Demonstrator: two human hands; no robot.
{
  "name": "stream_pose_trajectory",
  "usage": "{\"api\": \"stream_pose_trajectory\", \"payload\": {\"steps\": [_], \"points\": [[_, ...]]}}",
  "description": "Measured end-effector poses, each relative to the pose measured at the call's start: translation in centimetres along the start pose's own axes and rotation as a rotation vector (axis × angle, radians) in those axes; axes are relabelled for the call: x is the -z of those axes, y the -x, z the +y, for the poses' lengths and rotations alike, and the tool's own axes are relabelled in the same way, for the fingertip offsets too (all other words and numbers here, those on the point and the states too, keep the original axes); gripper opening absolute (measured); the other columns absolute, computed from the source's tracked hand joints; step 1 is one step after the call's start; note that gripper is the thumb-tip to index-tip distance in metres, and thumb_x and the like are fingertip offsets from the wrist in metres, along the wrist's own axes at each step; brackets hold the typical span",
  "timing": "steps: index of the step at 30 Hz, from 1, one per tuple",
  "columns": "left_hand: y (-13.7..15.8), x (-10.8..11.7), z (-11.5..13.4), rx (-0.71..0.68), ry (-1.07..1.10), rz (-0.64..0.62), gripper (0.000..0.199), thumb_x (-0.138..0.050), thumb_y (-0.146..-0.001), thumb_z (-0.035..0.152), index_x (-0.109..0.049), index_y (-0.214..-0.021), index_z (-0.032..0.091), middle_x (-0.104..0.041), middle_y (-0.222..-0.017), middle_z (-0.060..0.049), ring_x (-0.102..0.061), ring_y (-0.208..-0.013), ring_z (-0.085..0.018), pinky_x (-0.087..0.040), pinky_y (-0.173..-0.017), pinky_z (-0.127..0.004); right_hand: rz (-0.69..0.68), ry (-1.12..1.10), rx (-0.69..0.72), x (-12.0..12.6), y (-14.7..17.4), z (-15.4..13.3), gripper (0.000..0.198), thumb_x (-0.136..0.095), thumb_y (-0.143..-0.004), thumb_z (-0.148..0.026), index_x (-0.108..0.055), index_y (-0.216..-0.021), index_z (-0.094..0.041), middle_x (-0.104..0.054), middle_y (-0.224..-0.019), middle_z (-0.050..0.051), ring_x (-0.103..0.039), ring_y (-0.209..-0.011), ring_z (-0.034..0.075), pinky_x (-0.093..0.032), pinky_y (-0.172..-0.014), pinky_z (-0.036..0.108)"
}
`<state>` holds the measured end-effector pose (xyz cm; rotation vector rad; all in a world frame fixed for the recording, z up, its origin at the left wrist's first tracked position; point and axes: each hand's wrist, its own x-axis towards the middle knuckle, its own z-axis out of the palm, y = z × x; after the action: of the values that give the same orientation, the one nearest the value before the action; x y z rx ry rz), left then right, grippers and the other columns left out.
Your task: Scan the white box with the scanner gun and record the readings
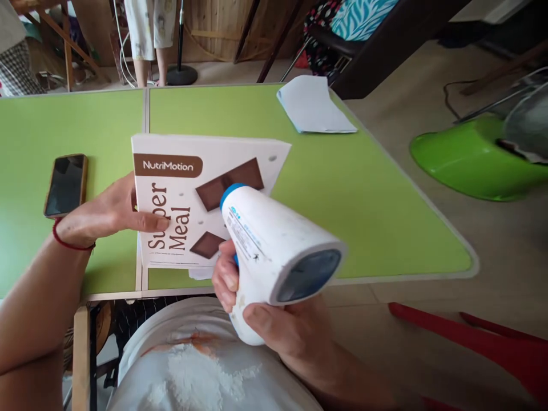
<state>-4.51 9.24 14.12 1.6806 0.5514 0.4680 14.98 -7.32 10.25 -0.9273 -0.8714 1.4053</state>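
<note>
My left hand [113,208] grips the left edge of a white and brown box [171,200], its thumb lying across the front face. The box is tilted up over the table, with "NutriMotion Super Meal" and chocolate bars printed on it. In my right hand [278,328] is a white pistol-shaped infrared thermometer [274,240] with a blue front rim. Its dark screen faces me, and its nose overlaps the box front; I cannot tell whether they touch. The fingers of my right hand wrap round the handle, near a blue trigger. The left fingers behind the box are hidden.
A phone [66,185] lies on the green table [363,217] left of the box. Folded white paper [314,105] rests near the far edge. A green chair [466,160] and red chair legs [462,331] stand right. Beyond the table is another person's legs [149,34].
</note>
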Motion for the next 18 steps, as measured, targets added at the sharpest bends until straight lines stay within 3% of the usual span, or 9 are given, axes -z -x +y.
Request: {"api": "stream_pose_trajectory", "payload": {"steps": [5,10,15,18], "points": [[0.0,-0.5,0.1,0.021,0.013,-0.017,0.054,-0.083,-0.075,0.021,-0.065,-0.126,0.016,-0.078,-0.098,-0.005,-0.073,-0.096,-0.026,-0.058,-0.074,-0.03,0.024,-0.041,-0.004,-0.3,-0.6,0.6,0.034,-0.084,-0.068,-0.039,-0.064,-0.093,-0.029,-0.049,-0.065,-0.003,-0.041,-0.055,0.013,-0.034,-0.045,0.027],[0.1,-0.5,0.2,0.039,0.037,-0.062,0.064,-0.08,-0.077,0.015,-0.056,-0.136,0.014,-0.078,-0.103,-0.007,-0.07,-0.106,-0.026,-0.058,-0.079,-0.029,0.008,-0.023,-0.03,-0.1,-0.7,1.0,0.028,-0.081,-0.073,-0.042,-0.062,-0.086,-0.025,-0.048,-0.065,-0.003,-0.041,-0.058,0.012,-0.036,-0.049,0.027],[0.1,0.0,-0.1,0.065,0.04,-0.141,0.064,-0.078,-0.08,0.014,-0.053,-0.138,0.011,-0.073,-0.121,-0.012,-0.07,-0.1,-0.023,-0.06,-0.08,-0.028,-0.003,0.004,-0.033,0.1,-0.8,1.4,0.029,-0.08,-0.073,-0.043,-0.062,-0.083,-0.024,-0.054,-0.07,-0.001,-0.044,-0.061,0.013,-0.039,-0.054,0.029],[0.1,0.1,-0.2,0.068,0.021,-0.164,0.059,-0.077,-0.081,0.015,-0.055,-0.136,0.01,-0.073,-0.119,-0.013,-0.07,-0.096,-0.023,-0.06,-0.078,-0.029,-0.022,0.002,-0.006,0.0,-0.9,1.4,0.026,-0.08,-0.073,-0.04,-0.061,-0.08,-0.024,-0.053,-0.067,-0.002,-0.043,-0.061,0.013,-0.039,-0.053,0.029]]}}
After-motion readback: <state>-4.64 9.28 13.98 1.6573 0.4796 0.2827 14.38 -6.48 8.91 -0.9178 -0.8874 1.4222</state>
